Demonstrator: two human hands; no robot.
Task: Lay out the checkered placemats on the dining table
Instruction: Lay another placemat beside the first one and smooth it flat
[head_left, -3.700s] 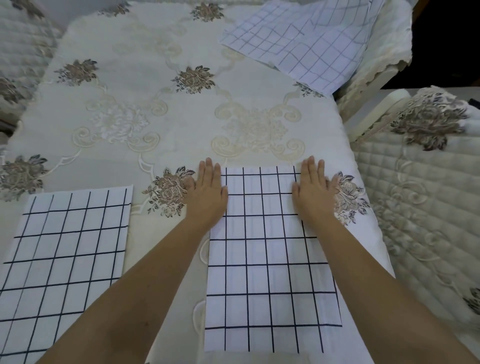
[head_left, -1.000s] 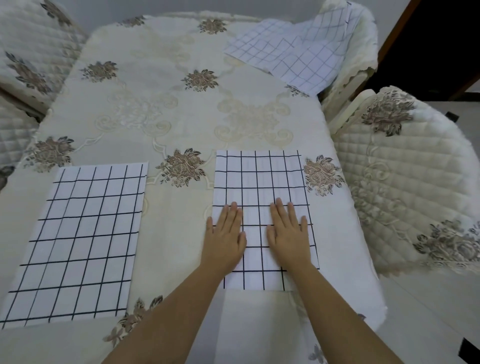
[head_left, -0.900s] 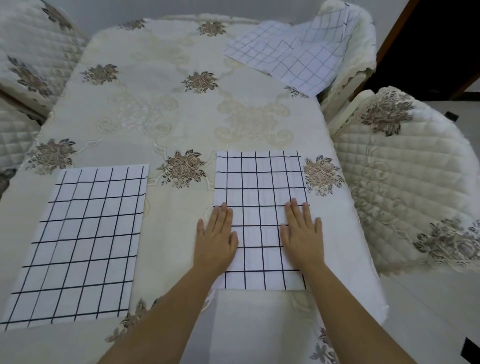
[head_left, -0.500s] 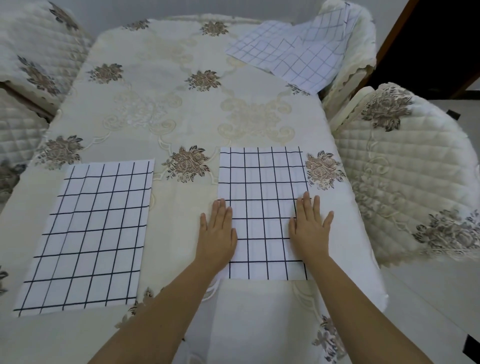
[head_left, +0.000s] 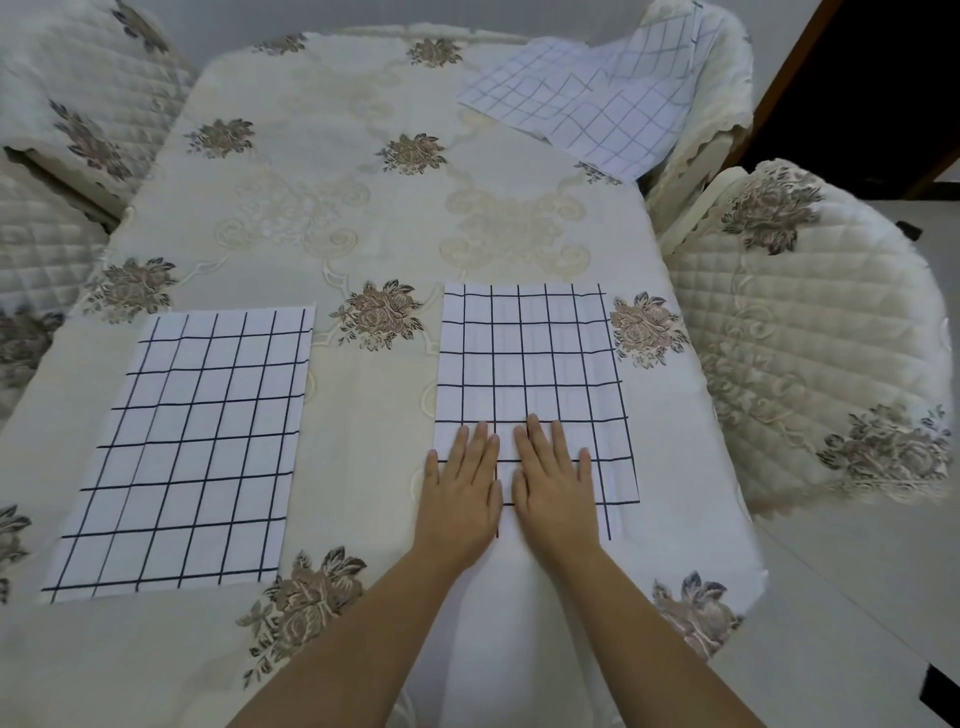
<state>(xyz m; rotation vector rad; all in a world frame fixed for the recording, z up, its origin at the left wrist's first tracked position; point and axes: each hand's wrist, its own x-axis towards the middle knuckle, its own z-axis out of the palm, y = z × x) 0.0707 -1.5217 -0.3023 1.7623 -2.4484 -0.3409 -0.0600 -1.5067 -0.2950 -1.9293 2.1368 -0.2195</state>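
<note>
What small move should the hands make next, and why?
Probably slide both palms apart toward the side edges: the left hand and right hand lie flat, side by side, on the near end of the right placemat, leaving its outer edges untouched.

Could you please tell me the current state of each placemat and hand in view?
right placemat: spread flat, both hands on its near part.
left placemat: spread flat, untouched.
spare placemats: loose overlapping pile at the far right corner, partly resting against a chair.
left hand: flat, fingers straight, pressing the right placemat.
right hand: flat, fingers straight, pressing the same placemat.
tablecloth: spread smooth beneath the placemats.
</note>
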